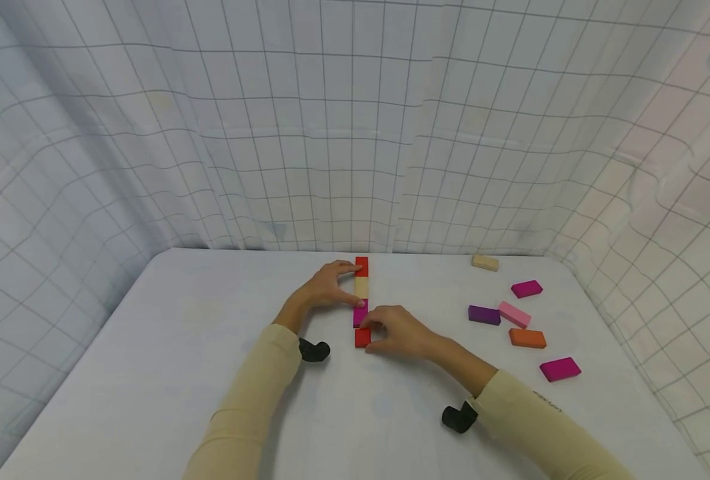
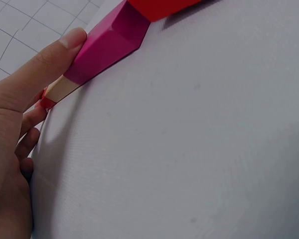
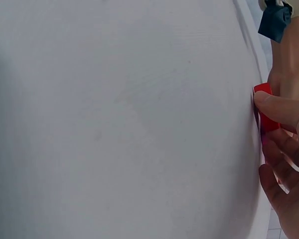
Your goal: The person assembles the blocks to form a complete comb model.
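Observation:
A straight row of blocks runs from the table's far edge toward the middle: a red block [image 1: 361, 263], a cream block [image 1: 361, 288] and a magenta block [image 1: 361, 316]. My left hand [image 1: 326, 285] lies along its left side, thumb resting on the magenta block and fingertips touching the far red block. At the row's near end, my right hand [image 1: 404, 332] pinches another red block [image 1: 363, 338] between thumb and fingers. That block shows at the right edge of the right wrist view, low over the white table. In the left wrist view, it overlaps the magenta block's near end.
Loose blocks lie on the right of the white table [image 1: 181, 373]: cream [image 1: 485, 263], purple [image 1: 484, 315], pink [image 1: 515, 314], orange [image 1: 527, 338], and two magenta, one farther [image 1: 527, 289] and one nearer [image 1: 561, 369]. A gridded white curtain [image 1: 307, 133] borders the back and sides.

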`<action>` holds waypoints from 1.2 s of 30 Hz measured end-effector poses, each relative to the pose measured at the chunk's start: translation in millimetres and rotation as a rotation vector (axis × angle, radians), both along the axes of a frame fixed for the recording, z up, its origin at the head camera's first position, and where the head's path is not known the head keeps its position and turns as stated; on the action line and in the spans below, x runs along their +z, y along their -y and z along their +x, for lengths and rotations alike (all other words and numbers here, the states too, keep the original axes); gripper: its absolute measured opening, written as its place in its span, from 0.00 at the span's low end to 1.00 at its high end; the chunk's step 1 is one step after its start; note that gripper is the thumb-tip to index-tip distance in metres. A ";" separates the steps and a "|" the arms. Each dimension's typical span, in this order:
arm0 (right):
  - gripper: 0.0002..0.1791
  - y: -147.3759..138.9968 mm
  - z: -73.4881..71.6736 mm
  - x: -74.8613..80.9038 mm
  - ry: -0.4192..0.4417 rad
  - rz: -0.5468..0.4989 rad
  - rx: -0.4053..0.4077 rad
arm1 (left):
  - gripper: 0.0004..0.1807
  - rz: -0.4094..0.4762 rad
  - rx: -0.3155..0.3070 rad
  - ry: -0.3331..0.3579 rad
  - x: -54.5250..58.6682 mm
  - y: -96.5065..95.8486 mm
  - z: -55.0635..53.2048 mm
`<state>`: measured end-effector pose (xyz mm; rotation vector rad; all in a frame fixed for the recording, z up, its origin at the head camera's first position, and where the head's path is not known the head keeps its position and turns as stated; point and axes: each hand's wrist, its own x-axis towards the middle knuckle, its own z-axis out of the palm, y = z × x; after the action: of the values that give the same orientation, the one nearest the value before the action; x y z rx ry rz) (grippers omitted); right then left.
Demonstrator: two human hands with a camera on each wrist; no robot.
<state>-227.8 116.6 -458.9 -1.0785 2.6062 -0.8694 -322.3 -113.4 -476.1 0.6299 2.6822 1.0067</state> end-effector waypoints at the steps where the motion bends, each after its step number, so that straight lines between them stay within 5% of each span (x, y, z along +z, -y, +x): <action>1: 0.18 0.6 0.0 -0.6 -0.004 0.005 -0.005 | 0.47 -0.001 0.001 0.001 -0.3 0.2 -0.2; 36: 0.17 -3.5 6.5 -2.4 -0.103 0.015 -0.002 | 0.48 0.001 0.001 0.001 -2.8 0.8 -1.3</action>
<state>-221.3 120.2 -461.3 -1.1461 2.6931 -0.8135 -323.6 -114.2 -478.9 0.6285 2.6819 1.0088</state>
